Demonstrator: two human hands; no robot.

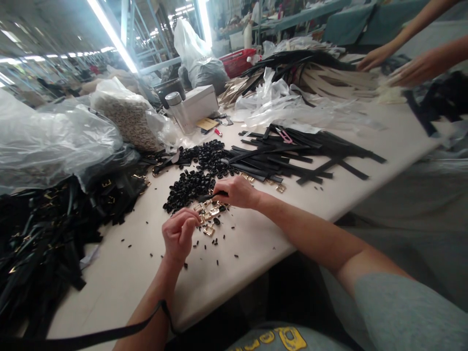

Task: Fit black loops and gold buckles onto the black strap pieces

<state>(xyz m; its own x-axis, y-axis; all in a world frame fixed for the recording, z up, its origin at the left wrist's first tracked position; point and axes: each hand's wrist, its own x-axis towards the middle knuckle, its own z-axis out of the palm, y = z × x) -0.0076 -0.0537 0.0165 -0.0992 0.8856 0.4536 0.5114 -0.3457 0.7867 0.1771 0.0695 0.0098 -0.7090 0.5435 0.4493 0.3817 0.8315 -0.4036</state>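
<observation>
My right hand is closed on a dark strip, apparently a black strap, whose end sticks out to the left of the fingers. My left hand is closed in a pinch beside several gold buckles; whatever its fingertips hold is hidden. One separate gold buckle lies just right of that hand. Behind both hands spreads a heap of small black loops. Flat black straps lie in a loose pile beyond my right hand.
Finished-looking black straps with buckles pile up on the left, below clear plastic bags. A bottle, white box and pink snips sit farther back. Another person's hands work at the far right. Tiny black bits dot the table.
</observation>
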